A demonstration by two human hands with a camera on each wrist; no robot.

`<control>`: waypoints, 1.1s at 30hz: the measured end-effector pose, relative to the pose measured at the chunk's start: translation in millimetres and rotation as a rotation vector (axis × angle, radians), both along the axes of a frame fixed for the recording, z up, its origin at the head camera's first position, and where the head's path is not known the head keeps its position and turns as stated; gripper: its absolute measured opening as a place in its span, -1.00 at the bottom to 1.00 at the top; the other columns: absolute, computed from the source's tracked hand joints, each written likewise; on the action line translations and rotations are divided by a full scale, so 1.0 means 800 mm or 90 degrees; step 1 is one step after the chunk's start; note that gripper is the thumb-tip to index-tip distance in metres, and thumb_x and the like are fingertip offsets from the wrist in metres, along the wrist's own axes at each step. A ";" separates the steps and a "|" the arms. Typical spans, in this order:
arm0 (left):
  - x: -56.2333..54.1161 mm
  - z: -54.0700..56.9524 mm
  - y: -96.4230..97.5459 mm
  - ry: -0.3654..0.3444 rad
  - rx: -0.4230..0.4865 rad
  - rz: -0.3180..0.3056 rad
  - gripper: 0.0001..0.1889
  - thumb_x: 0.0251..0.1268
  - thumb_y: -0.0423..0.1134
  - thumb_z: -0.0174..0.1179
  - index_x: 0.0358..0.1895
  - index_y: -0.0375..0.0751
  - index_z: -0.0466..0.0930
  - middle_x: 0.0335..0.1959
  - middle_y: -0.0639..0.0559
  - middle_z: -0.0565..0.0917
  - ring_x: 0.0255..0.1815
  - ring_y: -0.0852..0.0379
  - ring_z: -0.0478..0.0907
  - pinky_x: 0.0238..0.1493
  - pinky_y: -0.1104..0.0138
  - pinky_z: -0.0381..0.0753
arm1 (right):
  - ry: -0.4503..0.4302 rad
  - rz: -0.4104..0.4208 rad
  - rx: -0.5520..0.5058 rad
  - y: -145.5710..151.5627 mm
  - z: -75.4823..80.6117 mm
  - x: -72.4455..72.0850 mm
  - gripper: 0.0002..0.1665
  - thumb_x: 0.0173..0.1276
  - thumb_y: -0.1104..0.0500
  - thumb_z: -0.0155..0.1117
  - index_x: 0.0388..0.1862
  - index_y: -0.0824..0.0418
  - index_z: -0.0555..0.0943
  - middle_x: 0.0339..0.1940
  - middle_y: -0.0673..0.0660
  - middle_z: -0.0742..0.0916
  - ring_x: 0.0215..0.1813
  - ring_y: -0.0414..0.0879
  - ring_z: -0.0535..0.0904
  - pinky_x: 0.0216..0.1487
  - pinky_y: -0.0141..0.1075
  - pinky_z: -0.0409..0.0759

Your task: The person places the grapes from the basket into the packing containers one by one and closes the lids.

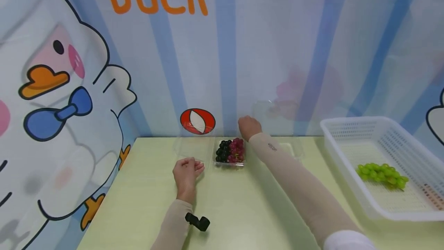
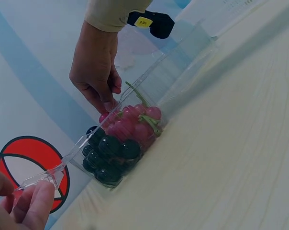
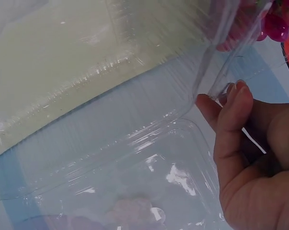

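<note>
A transparent plastic box (image 1: 229,164) on the table holds dark grapes (image 1: 223,152) on its left side and red grapes (image 1: 237,150) on its right, with green stems showing. Its transparent lid (image 1: 194,146) lies folded out to the left. My left hand (image 1: 187,176) is at the front of that lid; the left wrist view shows its fingertips (image 2: 41,199) pinching the lid's thin edge. At the far right corner of the box is my right hand (image 1: 250,127). Its thumb and forefinger (image 3: 233,103) pinch the plastic rim beside the red grapes.
Right of the grape box stands a second transparent box (image 1: 295,150), its lid (image 1: 274,112) upright against the printed backdrop (image 1: 263,49). A white basket (image 1: 374,120) at the right holds a green grape bunch (image 1: 381,174). The pale tabletop (image 1: 243,211) reaches toward me.
</note>
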State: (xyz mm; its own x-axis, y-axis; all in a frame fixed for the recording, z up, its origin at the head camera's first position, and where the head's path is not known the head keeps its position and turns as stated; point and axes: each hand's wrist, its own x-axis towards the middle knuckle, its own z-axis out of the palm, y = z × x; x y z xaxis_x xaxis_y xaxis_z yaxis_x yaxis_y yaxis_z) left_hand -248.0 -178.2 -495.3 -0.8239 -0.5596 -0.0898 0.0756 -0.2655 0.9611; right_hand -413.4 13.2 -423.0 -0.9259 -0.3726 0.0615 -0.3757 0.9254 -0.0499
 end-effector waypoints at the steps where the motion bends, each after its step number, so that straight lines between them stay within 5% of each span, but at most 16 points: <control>1: 0.000 0.000 0.000 0.005 -0.007 0.002 -0.87 0.51 -0.39 0.11 -0.08 -0.43 0.45 -0.36 -0.23 0.70 -0.41 0.11 0.75 -0.20 0.21 0.77 | 0.001 -0.003 -0.002 0.000 -0.001 0.000 -0.87 0.45 0.40 0.21 -0.11 0.35 0.68 -0.18 0.26 0.77 -0.16 0.09 0.74 -0.11 -0.08 0.75; 16: 0.002 0.002 0.001 0.023 -0.108 0.025 -0.87 0.48 -0.37 0.14 -0.07 -0.40 0.51 -0.31 -0.26 0.69 -0.40 0.11 0.76 -0.29 0.28 0.77 | 0.050 -0.022 -0.029 0.003 -0.013 0.002 -0.87 0.48 0.37 0.20 -0.21 0.33 0.70 -0.26 0.25 0.78 -0.26 0.07 0.74 -0.21 -0.09 0.76; 33: 0.004 0.017 0.005 0.054 -0.208 0.029 -0.85 0.50 -0.32 0.17 -0.09 -0.38 0.54 -0.23 -0.32 0.71 -0.33 0.05 0.75 -0.27 0.31 0.76 | 0.034 -0.046 -0.048 0.009 -0.018 -0.013 -0.80 0.51 0.35 0.15 -0.26 0.34 0.71 -0.30 0.25 0.80 -0.32 0.06 0.76 -0.28 -0.09 0.76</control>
State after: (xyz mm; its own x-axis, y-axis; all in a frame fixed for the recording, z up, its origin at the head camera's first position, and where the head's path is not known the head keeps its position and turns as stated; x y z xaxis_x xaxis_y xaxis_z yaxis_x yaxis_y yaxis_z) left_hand -244.8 -174.5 -481.6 -0.7939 -0.5845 0.1677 0.1631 0.0610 0.9847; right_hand -424.2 20.2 -437.1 -0.9449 -0.2974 0.1368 -0.3121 0.9446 -0.1017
